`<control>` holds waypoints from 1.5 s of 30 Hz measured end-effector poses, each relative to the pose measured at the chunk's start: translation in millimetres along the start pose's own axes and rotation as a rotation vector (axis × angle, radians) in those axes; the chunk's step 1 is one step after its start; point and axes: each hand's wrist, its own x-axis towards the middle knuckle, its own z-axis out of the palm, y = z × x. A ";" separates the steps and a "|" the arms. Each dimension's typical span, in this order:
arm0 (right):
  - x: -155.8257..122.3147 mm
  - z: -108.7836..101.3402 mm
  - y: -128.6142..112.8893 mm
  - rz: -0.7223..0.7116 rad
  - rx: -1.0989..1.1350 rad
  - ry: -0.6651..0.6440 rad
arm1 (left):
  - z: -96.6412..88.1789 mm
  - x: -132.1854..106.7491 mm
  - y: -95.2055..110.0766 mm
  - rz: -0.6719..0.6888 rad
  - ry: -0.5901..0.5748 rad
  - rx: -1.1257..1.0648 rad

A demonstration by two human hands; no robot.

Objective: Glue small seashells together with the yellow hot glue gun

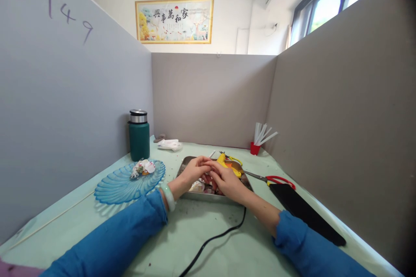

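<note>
My left hand (194, 171) and my right hand (226, 179) meet above a metal tray (208, 198), fingertips touching. The fingers of both are bent and pressed close together; whatever lies between them is hidden. Shells and small pinkish pieces (197, 187) show in the tray below my palms. Just beyond my right hand, a yellow hot glue gun (222, 159) lies in the tray, partly covered by the fingers. Yellow-handled pliers (234, 159) are at the tray's far right edge.
Left stands a blue scalloped glass plate (113, 190) bearing shells (147, 166), with a green bottle (139, 138) behind. To the right are red-handled scissors (281, 179), a black slab (305, 212) and a red cup (255, 149) of white sticks. A black cord (211, 239) runs in front.
</note>
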 end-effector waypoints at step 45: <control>-0.8 -1.1 -2.9 0.016 0.001 -0.020 | 0.3 -0.9 0.7 -0.024 -0.015 0.013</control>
